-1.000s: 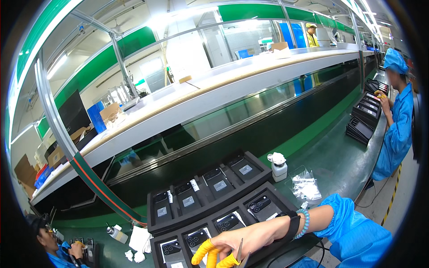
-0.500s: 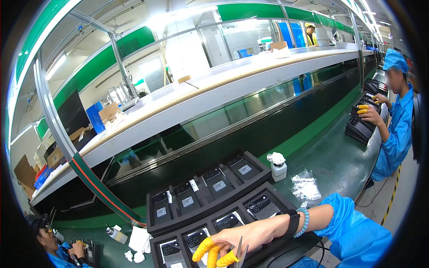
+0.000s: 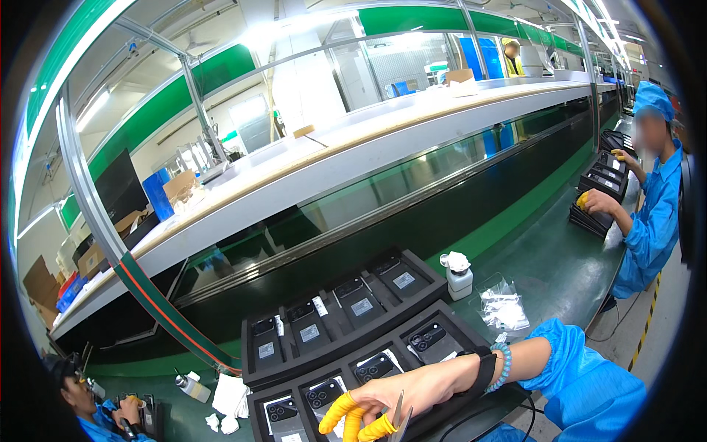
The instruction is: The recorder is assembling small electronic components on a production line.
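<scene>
My right hand (image 3: 398,398) comes in from the lower right, in a blue sleeve, with yellow finger cots on its fingertips. It is closed around a pair of metal tweezers (image 3: 398,418), whose two points stick up beside the thumb side. Beneath the hand lies the nearer black foam tray (image 3: 254,401), with phones in its compartments. One dark phone (image 3: 427,337) with a camera cluster shows just above my wrist; another phone (image 3: 322,394) lies left of my fingers. The fingertips' lower part is cut off by the frame. My left hand is out of view.
A second black tray (image 3: 247,376) of phones stands behind the first. Right of it are a white bottle (image 3: 459,280) and a clear bag (image 3: 504,306). At left are white cloths (image 3: 230,395) and another bottle (image 3: 193,387). Co-workers sit at right (image 3: 655,184) and lower left (image 3: 81,401).
My right hand and the tweezers have shifted very slightly right. The co-worker at right has lowered one hand toward the nearer stack of black trays.
</scene>
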`<state>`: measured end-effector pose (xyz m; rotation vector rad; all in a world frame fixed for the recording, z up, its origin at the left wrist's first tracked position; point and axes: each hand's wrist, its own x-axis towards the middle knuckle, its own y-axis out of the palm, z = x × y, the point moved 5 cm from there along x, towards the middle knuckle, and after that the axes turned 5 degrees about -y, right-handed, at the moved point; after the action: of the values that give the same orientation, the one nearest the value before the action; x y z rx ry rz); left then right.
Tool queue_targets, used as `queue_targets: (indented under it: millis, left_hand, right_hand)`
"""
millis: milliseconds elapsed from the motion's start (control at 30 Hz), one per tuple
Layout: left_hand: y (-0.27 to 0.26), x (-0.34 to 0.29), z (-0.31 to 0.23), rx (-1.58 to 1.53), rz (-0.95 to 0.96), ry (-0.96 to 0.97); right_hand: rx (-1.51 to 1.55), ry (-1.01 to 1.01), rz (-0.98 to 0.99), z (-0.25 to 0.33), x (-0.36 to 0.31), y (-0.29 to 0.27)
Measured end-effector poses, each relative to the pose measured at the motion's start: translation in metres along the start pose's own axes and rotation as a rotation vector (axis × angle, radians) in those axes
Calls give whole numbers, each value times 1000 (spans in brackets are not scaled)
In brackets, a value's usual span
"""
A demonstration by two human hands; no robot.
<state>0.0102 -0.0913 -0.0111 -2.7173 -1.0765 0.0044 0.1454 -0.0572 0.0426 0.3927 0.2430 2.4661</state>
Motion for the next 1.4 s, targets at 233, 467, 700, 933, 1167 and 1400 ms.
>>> queue_targets:
  millis: [233, 467, 700, 933, 1167, 1400]
  left_hand:
    - [1, 2, 1, 96, 38, -77]
    - [2, 3, 2, 124, 60, -67]
    - [-1, 4, 5, 9, 67, -101]
    - [-3, 4, 2, 95, -60, -9]
    - [-3, 5, -8, 284, -48, 91]
    - [-3, 6, -2, 193, 1, 6]
  right_hand:
    - [-28, -9, -9, 4, -2, -1]
    - [29, -5, 34, 2, -2, 2]
    - [-49, 4, -15, 2, -6, 2]
    - [81, 5, -12, -1, -6, 2]
    - [33, 15, -36, 2, -7, -1]
    - [-23, -23, -19, -1, -5, -3]
